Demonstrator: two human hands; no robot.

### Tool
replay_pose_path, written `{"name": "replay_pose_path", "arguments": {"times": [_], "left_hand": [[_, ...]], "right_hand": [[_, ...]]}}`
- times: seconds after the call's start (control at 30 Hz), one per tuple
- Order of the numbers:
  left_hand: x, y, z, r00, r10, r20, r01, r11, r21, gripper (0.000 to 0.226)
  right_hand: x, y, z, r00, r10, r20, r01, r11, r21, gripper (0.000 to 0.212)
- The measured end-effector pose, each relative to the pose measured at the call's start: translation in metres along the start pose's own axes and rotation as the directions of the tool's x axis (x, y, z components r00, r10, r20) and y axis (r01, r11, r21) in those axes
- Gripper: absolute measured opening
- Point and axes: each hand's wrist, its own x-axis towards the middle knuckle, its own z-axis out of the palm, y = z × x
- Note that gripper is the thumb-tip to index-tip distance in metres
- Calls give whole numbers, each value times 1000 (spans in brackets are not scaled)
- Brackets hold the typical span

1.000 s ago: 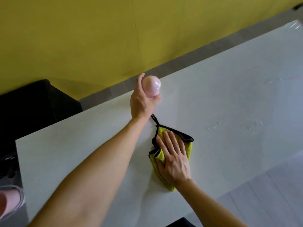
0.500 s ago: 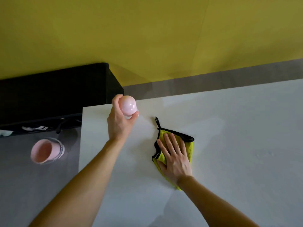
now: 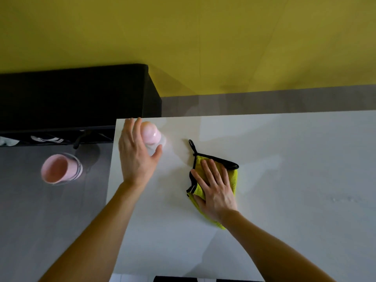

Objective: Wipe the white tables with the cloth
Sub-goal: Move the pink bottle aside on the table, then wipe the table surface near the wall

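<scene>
Cloth [image 3: 230,176]: yellow-green, black-edged, folded under flat right hand [image 3: 215,192]

Blocked at the far-left corner of the white table [image 3: 295,159] by a pink bottle [image 3: 151,135] with the left hand [image 3: 138,159] at it, and mid-table by the cloth [image 3: 232,177] under the flat right hand [image 3: 217,193]. Open between the two — and wide open rightward over bare tabletop.

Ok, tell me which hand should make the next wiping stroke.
Right. The right hand lies flat on the yellow cloth on the white table, ready to push it. The left hand is off at the pink container by the far-left corner, apart from the cloth.
</scene>
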Motion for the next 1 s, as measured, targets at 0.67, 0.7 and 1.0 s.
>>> {"name": "replay_pose_path", "arguments": {"times": [0.67, 0.7, 1.0], "left_hand": [[-4, 58, 82, 631, 55, 774, -387, 887, 252, 171], [-4, 59, 82, 630, 43, 776, -383, 886, 262, 170], [-7, 58, 78, 626, 49, 778, -378, 892, 249, 170]], "right_hand": [[121, 98, -50, 955, 260, -141, -265, 964, -13, 82], [136, 81, -47, 977, 169, -130, -171, 985, -12, 81], [61, 237, -96, 953, 264, -148, -265, 964, 15, 92]]}}
